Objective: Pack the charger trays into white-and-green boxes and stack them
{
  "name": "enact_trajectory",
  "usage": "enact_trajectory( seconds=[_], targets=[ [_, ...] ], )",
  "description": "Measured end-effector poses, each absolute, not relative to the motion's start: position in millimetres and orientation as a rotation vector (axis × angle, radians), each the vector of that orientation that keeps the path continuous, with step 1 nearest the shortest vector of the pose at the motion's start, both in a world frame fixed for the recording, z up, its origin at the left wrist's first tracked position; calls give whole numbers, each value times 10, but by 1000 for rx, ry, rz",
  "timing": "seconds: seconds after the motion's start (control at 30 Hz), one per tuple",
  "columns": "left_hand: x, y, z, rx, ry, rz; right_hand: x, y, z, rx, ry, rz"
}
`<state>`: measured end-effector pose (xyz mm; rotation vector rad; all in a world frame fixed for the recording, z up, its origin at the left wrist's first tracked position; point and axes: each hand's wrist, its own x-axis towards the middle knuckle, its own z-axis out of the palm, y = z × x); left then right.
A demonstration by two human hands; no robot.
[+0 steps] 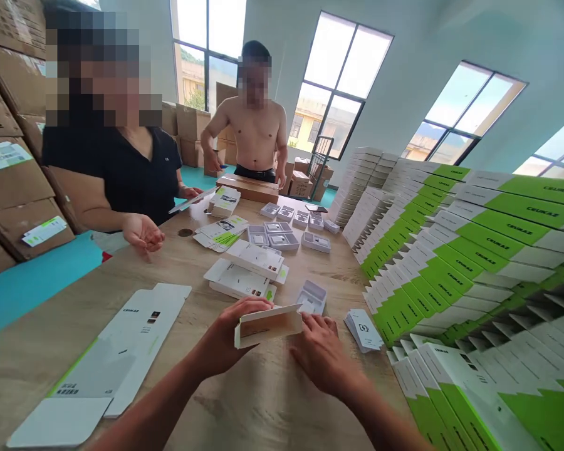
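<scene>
An open-ended white box [269,330] is held over the table, its hollow brown inside facing me. My left hand [229,332] is closed around its left side, thumb on the top edge. At its right end, my right hand [323,352] grips the edge with bent fingers; some fingertips are hidden. Just behind the box lies a white plastic tray [316,294], partly covered by the box's upper flap. A stack of small printed cards [364,331] rests right of my right hand. To my left, a flattened white-and-green carton [122,351] lies on the table.
Printed boxes [239,279] are piled ahead, with several filled trays [275,235] beyond. Tall stacks of green-and-white boxes [493,238] line the right side. A co-worker in a black top [117,166] holds a flat sheet at left; another person [254,134] stands behind a brown carton [247,186].
</scene>
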<state>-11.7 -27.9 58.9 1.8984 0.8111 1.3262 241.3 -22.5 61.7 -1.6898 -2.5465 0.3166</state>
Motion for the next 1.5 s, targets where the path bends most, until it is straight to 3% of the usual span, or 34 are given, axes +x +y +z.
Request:
enact_trajectory(
  seconds=[0.17,0.37,0.57,0.73,0.97,1.3,1.5],
  targets=[
    [-130,-355,665,2016,668,1226,2427,-642,744,-1255,-2856,435],
    [-161,-453,662,2143,727,1312,2349,-698,671,-1376,-2821,345],
    [-303,-563,649,2371,878,1262,2572,-855,564,-1386,-2774,594],
    [-387,-659,521,2571,926,1176,2852,-1413,893,-1223,-2478,826],
    [-158,-835,366,2794,914,1115,2800,-1583,1204,-1597,-2247,459],
    [-13,-936,344,2917,1009,912,2523,-1566,1199,-1768,-2041,444],
    [113,-1073,495,2494,1016,1103,2501,-1693,1085,-1408,-1824,537]
  ],
)
